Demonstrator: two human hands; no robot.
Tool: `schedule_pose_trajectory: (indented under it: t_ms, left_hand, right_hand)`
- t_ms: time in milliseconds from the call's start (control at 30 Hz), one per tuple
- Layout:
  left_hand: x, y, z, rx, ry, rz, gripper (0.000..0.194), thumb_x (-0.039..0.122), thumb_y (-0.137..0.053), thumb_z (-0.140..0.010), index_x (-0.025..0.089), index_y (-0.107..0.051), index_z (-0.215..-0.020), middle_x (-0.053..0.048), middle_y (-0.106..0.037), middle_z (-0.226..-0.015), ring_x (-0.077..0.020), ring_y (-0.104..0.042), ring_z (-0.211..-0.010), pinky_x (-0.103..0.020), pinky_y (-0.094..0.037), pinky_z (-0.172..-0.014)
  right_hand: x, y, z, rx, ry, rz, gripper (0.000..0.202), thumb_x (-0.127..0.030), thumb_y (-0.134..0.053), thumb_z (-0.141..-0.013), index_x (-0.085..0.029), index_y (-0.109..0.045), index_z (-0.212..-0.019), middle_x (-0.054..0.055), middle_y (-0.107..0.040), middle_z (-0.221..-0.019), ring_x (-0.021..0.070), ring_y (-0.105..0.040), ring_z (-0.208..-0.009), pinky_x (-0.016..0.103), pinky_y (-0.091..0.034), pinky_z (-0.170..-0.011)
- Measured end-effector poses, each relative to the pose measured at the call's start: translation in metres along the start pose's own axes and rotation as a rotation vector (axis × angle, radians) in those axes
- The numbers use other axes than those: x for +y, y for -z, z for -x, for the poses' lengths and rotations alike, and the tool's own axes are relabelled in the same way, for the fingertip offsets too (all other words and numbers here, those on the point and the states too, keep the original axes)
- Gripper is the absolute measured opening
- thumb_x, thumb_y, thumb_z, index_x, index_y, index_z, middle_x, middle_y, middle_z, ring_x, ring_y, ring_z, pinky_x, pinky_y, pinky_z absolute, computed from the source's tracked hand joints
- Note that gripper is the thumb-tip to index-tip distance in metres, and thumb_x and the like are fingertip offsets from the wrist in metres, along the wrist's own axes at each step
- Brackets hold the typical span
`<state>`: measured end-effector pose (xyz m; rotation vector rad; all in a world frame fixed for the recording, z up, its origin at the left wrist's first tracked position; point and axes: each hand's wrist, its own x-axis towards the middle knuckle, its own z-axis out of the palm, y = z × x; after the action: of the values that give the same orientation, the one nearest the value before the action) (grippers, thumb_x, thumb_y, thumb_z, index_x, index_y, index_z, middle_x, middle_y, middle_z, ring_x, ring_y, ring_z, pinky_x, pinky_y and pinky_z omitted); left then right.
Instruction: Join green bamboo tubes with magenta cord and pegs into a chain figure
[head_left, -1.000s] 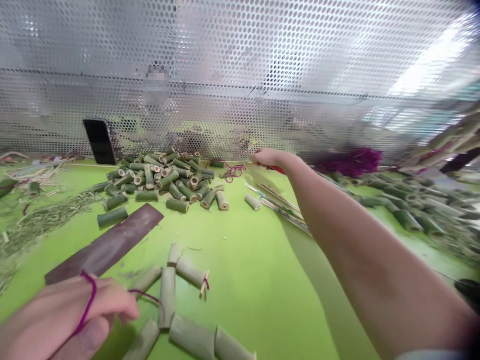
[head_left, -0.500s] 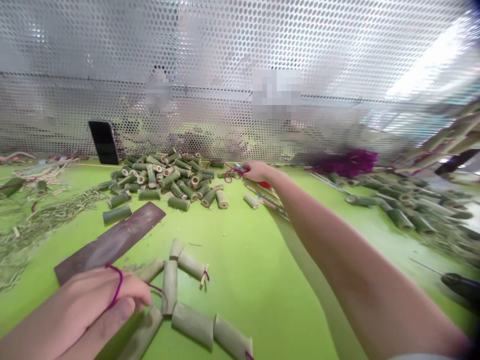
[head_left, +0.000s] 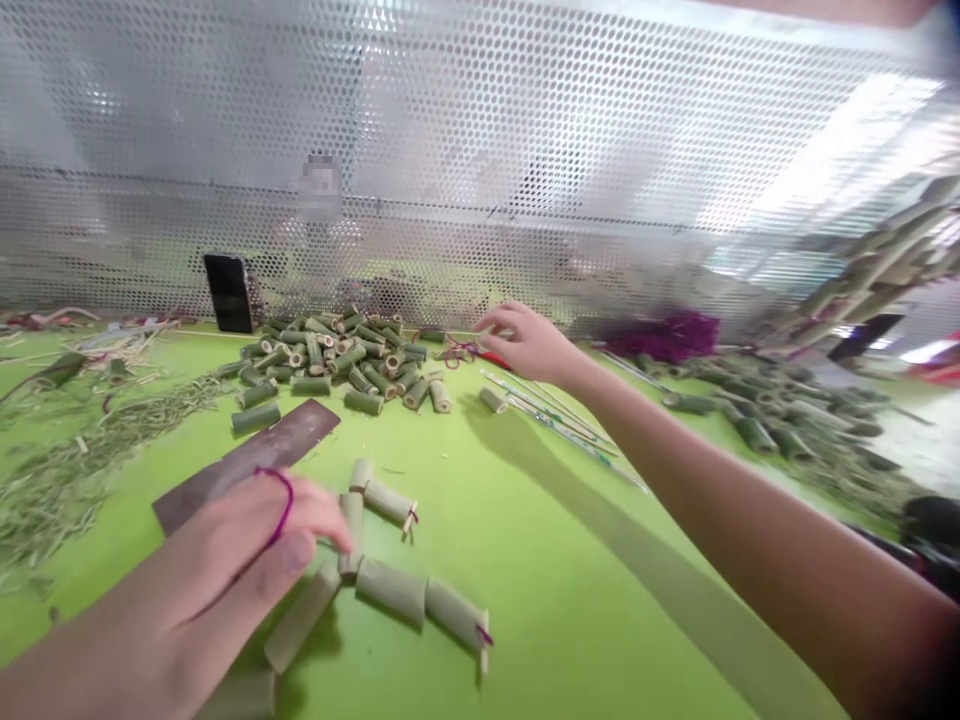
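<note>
In the head view, my left hand (head_left: 247,560) is closed at the lower left, with a purple cord (head_left: 285,505) looped over its fingers. Its fingertips lie beside a jointed figure of pale bamboo tubes (head_left: 391,592), covering part of it. Small sticks with purple ties (head_left: 484,640) cross the ends of two limbs. Farther back, my right hand (head_left: 529,342) hovers with fingers apart and nothing visible in it. Just beneath that hand lies a red-handled tool (head_left: 493,358), partly covered, next to a tangle of purple cord (head_left: 459,353).
A pile of cut bamboo pieces (head_left: 345,360) stands before a perforated metal screen (head_left: 450,120), near an upright phone (head_left: 229,293). A brown flat board (head_left: 247,455) lies left. Thin sticks (head_left: 562,420), a purple bundle (head_left: 667,335) and more bamboo (head_left: 757,432) are at right.
My right hand has lifted off the red-handled tool and its fingers have spread. My left hand has shifted right, closer over the bamboo figure. The view has turned slightly.
</note>
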<state>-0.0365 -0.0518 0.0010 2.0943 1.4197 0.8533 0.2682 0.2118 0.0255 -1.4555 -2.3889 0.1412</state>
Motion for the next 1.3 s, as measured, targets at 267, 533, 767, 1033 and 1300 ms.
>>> schedule_pose_trajectory:
  t_ms: [267,533,767,1033,1300]
  left_hand:
    - [0.065,0.011,-0.055,0.252,-0.336,0.356,0.042,0.045,-0.034,-0.109,0.028,-0.071,-0.117,-0.001,-0.067,-0.125,-0.022,-0.059,-0.125,-0.03,-0.052,-0.101]
    - [0.041,0.031,-0.067,0.137,-0.167,0.646,0.047,0.05,-0.039,-0.106,0.019,-0.073,-0.096,-0.006,-0.072,-0.098,-0.0202,-0.068,-0.091,-0.034,-0.056,-0.081]
    - [-0.038,0.023,-0.024,0.079,0.351,0.639,0.039,0.04,-0.048,-0.104,0.018,-0.074,-0.085,-0.005,-0.069,-0.077,-0.0168,-0.065,-0.068,-0.03,-0.055,-0.066]
    - [-0.053,0.023,-0.02,0.113,0.31,0.318,0.049,0.059,-0.05,-0.094,0.021,-0.061,-0.066,-0.001,-0.06,-0.059,-0.0159,-0.058,-0.056,-0.026,-0.046,-0.056]
    - [-0.067,0.005,-0.001,0.102,0.253,-0.04,0.052,0.065,-0.046,-0.092,0.021,-0.072,-0.082,-0.001,-0.06,-0.056,-0.0123,-0.039,-0.041,-0.024,-0.023,-0.042]
  right_hand:
    - [-0.161,0.002,0.108,-0.43,0.484,-1.347,0.03,-0.048,-0.06,-0.095,-0.02,-0.065,-0.105,0.006,-0.069,-0.109,0.0208,-0.063,-0.105,0.039,-0.049,-0.097]
    - [-0.162,0.009,0.147,-0.671,0.175,-1.483,0.036,-0.04,-0.049,-0.102,-0.02,-0.047,-0.072,-0.009,-0.022,-0.059,0.008,-0.02,-0.047,0.019,-0.029,-0.042]
    - [-0.071,-0.002,0.139,-0.519,-0.136,-1.118,0.041,-0.038,-0.05,-0.097,-0.022,-0.034,-0.063,-0.008,-0.022,-0.057,0.0081,-0.013,-0.049,0.022,-0.011,-0.042]
    - [-0.035,-0.022,0.114,-0.256,-0.129,-1.129,0.042,-0.038,-0.046,-0.093,-0.024,-0.021,-0.062,-0.008,-0.015,-0.058,0.0101,-0.011,-0.049,0.026,-0.015,-0.044]
    - [-0.003,-0.051,0.123,-0.23,-0.192,-0.869,0.042,-0.051,-0.049,-0.09,-0.024,-0.035,-0.062,-0.005,-0.032,-0.057,0.011,-0.03,-0.051,0.028,-0.031,-0.05]
